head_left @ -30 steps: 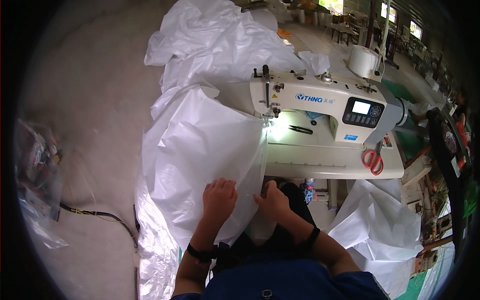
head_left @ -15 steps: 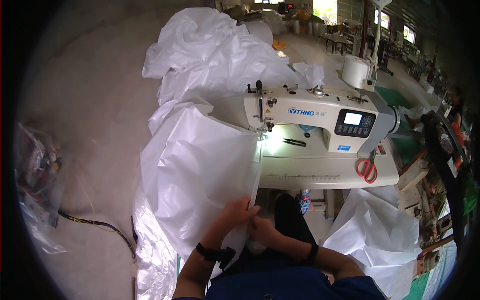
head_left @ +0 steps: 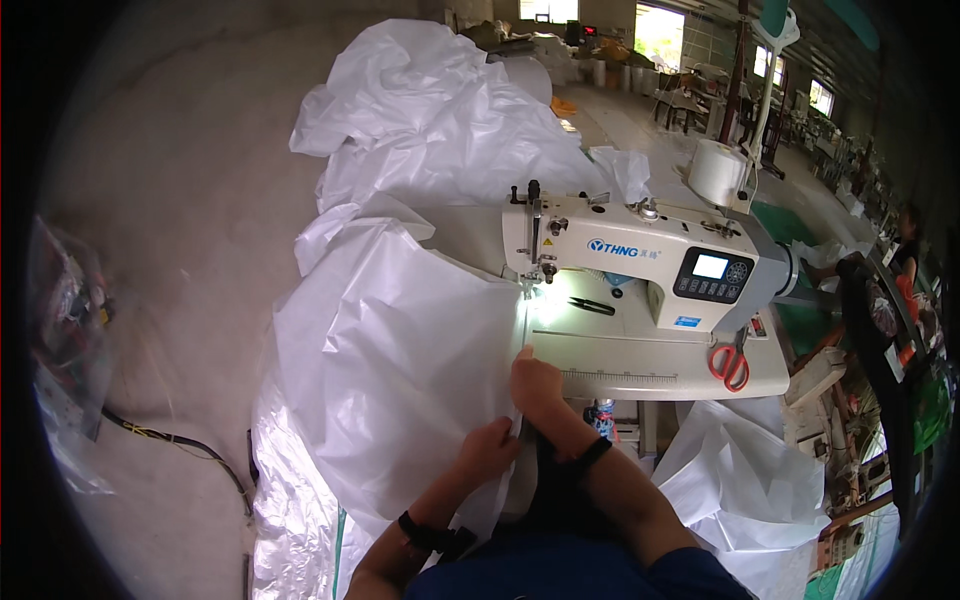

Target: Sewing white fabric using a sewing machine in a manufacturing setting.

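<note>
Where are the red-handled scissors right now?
In the head view, the red-handled scissors lie right of centre, near the right end of the white worktop, just below the sewing machine's control panel.

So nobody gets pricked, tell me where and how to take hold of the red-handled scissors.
Grip the red-handled scissors by their loops, coming from the person's side, probably with the right hand. The loops face the person and the dark blades point away, so that approach should keep fingers clear of the points.
</note>
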Tool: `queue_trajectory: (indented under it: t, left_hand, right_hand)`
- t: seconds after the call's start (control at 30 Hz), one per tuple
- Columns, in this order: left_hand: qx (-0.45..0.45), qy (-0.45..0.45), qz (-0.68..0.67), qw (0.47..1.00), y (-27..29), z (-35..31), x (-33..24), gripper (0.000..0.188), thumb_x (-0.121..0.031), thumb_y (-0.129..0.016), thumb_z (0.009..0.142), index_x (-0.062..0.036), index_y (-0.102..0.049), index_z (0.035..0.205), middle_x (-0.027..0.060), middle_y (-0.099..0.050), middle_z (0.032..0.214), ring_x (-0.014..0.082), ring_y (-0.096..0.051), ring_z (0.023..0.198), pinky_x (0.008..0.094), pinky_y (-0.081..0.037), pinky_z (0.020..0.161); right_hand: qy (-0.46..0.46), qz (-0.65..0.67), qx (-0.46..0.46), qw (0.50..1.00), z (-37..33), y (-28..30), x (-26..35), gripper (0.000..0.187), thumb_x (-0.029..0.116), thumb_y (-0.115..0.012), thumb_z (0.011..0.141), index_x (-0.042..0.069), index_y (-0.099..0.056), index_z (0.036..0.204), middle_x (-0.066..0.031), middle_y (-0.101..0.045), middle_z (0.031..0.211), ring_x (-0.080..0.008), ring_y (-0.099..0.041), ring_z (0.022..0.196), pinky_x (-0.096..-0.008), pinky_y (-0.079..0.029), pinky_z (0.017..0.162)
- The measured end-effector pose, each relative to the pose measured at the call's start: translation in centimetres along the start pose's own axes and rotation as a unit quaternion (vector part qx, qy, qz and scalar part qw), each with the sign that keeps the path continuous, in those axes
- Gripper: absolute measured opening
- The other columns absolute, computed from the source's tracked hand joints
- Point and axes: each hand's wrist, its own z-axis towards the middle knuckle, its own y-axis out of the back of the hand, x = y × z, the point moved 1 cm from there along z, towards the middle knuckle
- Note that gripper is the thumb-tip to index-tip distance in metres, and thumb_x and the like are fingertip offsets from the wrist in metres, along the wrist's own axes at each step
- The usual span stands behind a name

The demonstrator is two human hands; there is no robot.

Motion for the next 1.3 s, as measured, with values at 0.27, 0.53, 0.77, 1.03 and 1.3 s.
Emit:
queue_trajectory:
  t: [0.27, 0.53, 0.77, 1.03, 1.3]
  left_hand:
    - [-0.015, 0.029, -0.044, 0.998, 0.0, 1.7, 1.8, 0.024, -0.021, -0.053, 0.080, -0.0030, -0.058, 0.095, 0.0215, -0.060, 0.076, 0.0397, -0.059, 0.077, 0.0446, -0.046, 0.067]
    - [-0.082, 0.050, -0.042, 0.995, 2.5, 2.5, 2.6, 0.022, -0.017, -0.054, 0.081, -0.0056, -0.060, 0.099, 0.0186, -0.063, 0.081, 0.0364, -0.061, 0.078, 0.0423, -0.048, 0.069]
    - [-0.275, -0.057, 0.211, 0.936, 8.3, 2.6, 4.3, 0.022, -0.012, -0.059, 0.074, -0.0084, -0.062, 0.096, 0.0100, -0.056, 0.094, 0.0290, -0.051, 0.098, 0.0407, -0.039, 0.087]
    - [-0.276, 0.039, 0.356, 0.892, 12.9, 1.5, 8.7, 0.041, -0.032, -0.069, 0.073, -0.0194, -0.061, 0.112, 0.0078, -0.047, 0.124, 0.0323, -0.039, 0.119, 0.0570, -0.029, 0.096]
    - [-0.213, 0.020, 0.275, 0.937, 15.3, 3.6, 13.8, 0.038, -0.031, -0.071, 0.070, -0.0180, -0.065, 0.105, 0.0063, -0.052, 0.119, 0.0270, -0.049, 0.111, 0.0523, -0.038, 0.088]
  right_hand:
    - [-0.014, 0.045, 0.015, 0.999, -0.2, -0.5, 0.6, 0.043, 0.013, -0.047, 0.080, -0.009, -0.045, 0.117, -0.0184, -0.065, 0.077, -0.0326, -0.066, 0.071, -0.0395, -0.053, 0.064]
    - [-0.009, 0.060, -0.035, 0.998, 4.1, -1.1, -0.3, 0.036, 0.012, -0.045, 0.082, -0.008, -0.052, 0.110, -0.0168, -0.065, 0.076, -0.0309, -0.065, 0.067, -0.0387, -0.052, 0.061]
    - [0.001, -0.026, -0.064, 0.998, 7.7, -1.3, -0.3, 0.033, 0.011, -0.049, 0.080, -0.007, -0.056, 0.106, -0.0081, -0.065, 0.069, -0.0213, -0.065, 0.062, -0.0313, -0.050, 0.054]
    - [-0.050, 0.054, -0.066, 0.995, 7.8, 0.6, -0.7, 0.017, 0.016, -0.048, 0.082, 0.005, -0.059, 0.089, -0.0145, -0.060, 0.082, -0.0266, -0.062, 0.083, -0.0394, -0.050, 0.068]
    - [0.086, 0.405, 0.237, 0.879, -5.7, -12.8, -1.8, 0.033, 0.018, -0.052, 0.082, 0.000, -0.053, 0.110, -0.0213, -0.061, 0.099, -0.0343, -0.061, 0.093, -0.0437, -0.048, 0.078]
